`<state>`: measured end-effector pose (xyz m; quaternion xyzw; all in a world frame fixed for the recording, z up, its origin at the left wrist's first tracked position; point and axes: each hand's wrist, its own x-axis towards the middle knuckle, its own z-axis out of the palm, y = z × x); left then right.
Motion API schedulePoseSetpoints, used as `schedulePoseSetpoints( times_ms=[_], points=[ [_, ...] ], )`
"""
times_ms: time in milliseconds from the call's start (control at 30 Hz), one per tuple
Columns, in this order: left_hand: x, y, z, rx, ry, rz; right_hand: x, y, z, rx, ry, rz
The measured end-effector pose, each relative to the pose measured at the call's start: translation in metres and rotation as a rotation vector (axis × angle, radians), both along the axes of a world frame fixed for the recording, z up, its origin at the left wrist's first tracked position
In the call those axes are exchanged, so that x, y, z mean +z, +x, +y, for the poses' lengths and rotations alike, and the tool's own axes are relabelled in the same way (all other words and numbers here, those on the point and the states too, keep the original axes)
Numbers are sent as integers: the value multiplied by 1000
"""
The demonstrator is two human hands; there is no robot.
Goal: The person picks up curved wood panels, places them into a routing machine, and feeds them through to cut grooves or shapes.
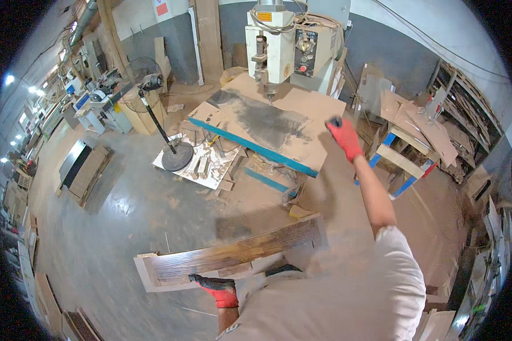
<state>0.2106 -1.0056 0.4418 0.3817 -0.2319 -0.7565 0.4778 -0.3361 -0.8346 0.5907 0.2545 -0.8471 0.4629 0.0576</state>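
Observation:
My left hand (217,290), in a red glove with dark fingers, grips the near long edge of a wooden panel (233,250). The panel has a dark brown, glossy, grained face and paler ends, and is held in front of my body. My right hand (345,136), gloved the same way, is stretched out at the right edge of a machine table (318,111). Its fingers are curled together; whether anything is in them cannot be made out. Dark dust (270,122) covers part of the brown tabletop, which has a blue-green front edge.
A white drilling or routing machine (271,54) stands over the table. A pedestal fan (176,154) stands left, beside wood offcuts (202,166) on a white board. To the right is a wooden stand (401,156) with sheets on top. Stacked panels (81,170) lie on the floor at left.

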Motion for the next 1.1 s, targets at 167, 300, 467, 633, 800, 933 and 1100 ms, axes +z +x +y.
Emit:
schedulePoseSetpoints(
  times_ms=[167,300,467,633,800,933,1100],
  points=[
    [-12,-41,-76,64,-56,-33,42,-131,-105,-248,89,311],
    [-34,-76,-158,-113,15,243,67,-197,-159,-431,149,355],
    [-40,-119,-225,-92,-193,-9,81,-255,-198,-520,250,409],
    [-26,-151,-267,-99,-198,-82,82,-286,-217,-561,432,441],
    [-17,-175,-303,-142,-219,-110,86,-286,-227,-609,355,322],
    [-13,-189,-326,-173,-249,-124,91,-287,-241,-726,491,399],
    [-5,-202,-345,-197,-286,-151,91,-293,-257,-808,462,404]
  ],
)
